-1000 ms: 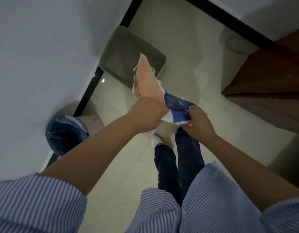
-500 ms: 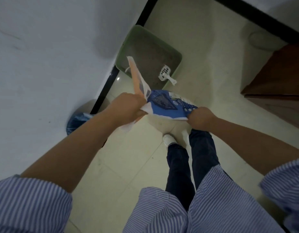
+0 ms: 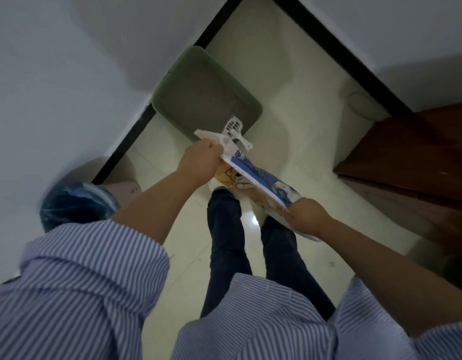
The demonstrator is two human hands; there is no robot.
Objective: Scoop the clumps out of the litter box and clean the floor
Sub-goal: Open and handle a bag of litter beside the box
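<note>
The person stood on the pale tiled floor [image 3: 289,74], looking down at both hands, which held a flattened printed bag [image 3: 258,183] stretched between them. The left hand [image 3: 200,162] had its fingers curled round the bag's white upper end, gripping it just near of the litter box. The right hand [image 3: 306,216] gripped the lower end, fingers curled over the edge, nearer and further right. The bag ran in a slant from far left to near right, above the person's dark trouser legs [image 3: 224,242], showing a blue panel and a yellow cartoon print.

The green litter box [image 3: 250,105] sat on the floor against the far-left wall, its long side by the black skirting [image 3: 126,144], with grey litter [image 3: 201,100] spread inside. A white slotted scoop [image 3: 235,131] rested at the box's near corner, its head inside and its handle reaching out over the rim toward the left hand; whether it touched the bag could not be told.

To the left, a bin lined with a blue bag [image 3: 74,206] stood by the wall. A brown wooden cabinet [image 3: 411,162] filled the right side. Blue-striped sleeves [image 3: 89,268] covered the upper arms.
</note>
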